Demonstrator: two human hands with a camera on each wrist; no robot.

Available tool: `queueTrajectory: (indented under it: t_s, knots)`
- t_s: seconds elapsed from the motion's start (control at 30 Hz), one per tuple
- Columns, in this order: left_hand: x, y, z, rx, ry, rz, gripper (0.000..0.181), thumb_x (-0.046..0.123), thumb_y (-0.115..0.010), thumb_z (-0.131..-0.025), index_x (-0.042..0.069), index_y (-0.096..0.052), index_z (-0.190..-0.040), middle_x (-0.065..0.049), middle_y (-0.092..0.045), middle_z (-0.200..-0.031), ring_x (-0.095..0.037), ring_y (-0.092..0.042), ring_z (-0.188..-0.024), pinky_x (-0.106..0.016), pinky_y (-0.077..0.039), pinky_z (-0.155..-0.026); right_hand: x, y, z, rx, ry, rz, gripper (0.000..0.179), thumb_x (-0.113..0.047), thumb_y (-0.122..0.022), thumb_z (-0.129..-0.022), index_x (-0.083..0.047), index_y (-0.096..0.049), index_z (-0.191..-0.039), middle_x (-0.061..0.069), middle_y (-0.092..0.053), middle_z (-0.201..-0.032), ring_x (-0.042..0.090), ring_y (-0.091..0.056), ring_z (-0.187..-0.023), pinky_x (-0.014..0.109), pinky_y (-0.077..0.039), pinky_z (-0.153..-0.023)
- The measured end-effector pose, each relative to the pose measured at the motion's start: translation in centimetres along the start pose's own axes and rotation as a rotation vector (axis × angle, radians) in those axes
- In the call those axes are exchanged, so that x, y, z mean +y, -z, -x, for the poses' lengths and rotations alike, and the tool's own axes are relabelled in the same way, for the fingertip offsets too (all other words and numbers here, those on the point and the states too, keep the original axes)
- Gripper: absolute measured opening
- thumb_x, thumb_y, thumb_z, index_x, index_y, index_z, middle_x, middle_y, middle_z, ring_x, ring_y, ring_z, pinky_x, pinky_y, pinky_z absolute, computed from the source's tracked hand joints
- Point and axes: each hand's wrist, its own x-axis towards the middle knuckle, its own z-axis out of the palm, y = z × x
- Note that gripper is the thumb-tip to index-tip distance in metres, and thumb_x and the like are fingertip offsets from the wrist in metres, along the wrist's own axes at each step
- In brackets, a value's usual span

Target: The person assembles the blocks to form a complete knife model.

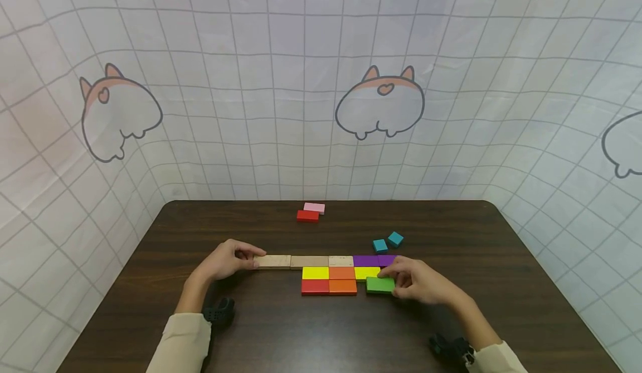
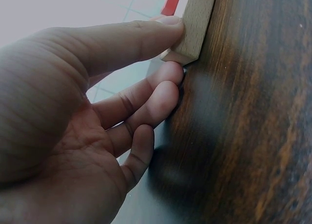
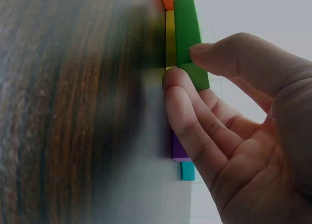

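My right hand [image 1: 418, 280] pinches a green block [image 1: 380, 285] by its right end. In the right wrist view, the thumb lies on one face of the green block [image 3: 187, 31], and it stands off the table, overlapping a yellow block [image 3: 170, 38]. My left hand [image 1: 228, 260] grips the left end of a plain wooden block [image 1: 273, 261], thumb on its near side. That block leads a row of two more wooden blocks [image 1: 309, 261] and purple blocks [image 1: 366, 261]. Below the row sit yellow [image 1: 315, 273], orange [image 1: 343, 287] and red [image 1: 315, 287] blocks, edge to edge.
Two small teal blocks [image 1: 380, 246] lie behind the purple ones. Farther back, a red block [image 1: 307, 216] and a pink block [image 1: 314, 208] lie together. The dark wooden table [image 1: 281, 334] ends at a white grid-patterned curtain [image 1: 251, 111].
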Motion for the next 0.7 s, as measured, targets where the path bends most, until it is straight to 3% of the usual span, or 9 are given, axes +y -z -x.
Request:
queueTrajectory:
  t_s: [0.4, 0.7]
  knots:
    - [0.1, -0.03, 0.02, 0.005, 0.009, 0.007, 0.024, 0.015, -0.076, -0.093, 0.014, -0.079, -0.116, -0.004, -0.066, -0.085, -0.018, -0.05, -0.074, -0.031, -0.042, -0.064, 0.2, 0.13, 0.23, -0.018, -0.019, 0.028, 0.034, -0.006, -0.072, -0.092, -0.014, -0.068, -0.124, 0.005, -0.06, -0.106, 0.006, -0.061, -0.081, 0.024, -0.054, -0.076]
    - [0.09, 0.03, 0.04, 0.0, 0.004, 0.003, 0.024, 0.015, -0.076, -0.093, 0.013, -0.079, -0.117, -0.004, -0.067, -0.085, -0.018, -0.05, -0.073, -0.031, -0.042, -0.064, -0.01, 0.41, 0.19, -0.025, -0.039, -0.02, 0.032, -0.007, -0.074, -0.092, -0.005, -0.064, -0.123, 0.011, -0.066, -0.109, 0.008, -0.063, -0.082, 0.026, -0.055, -0.076]
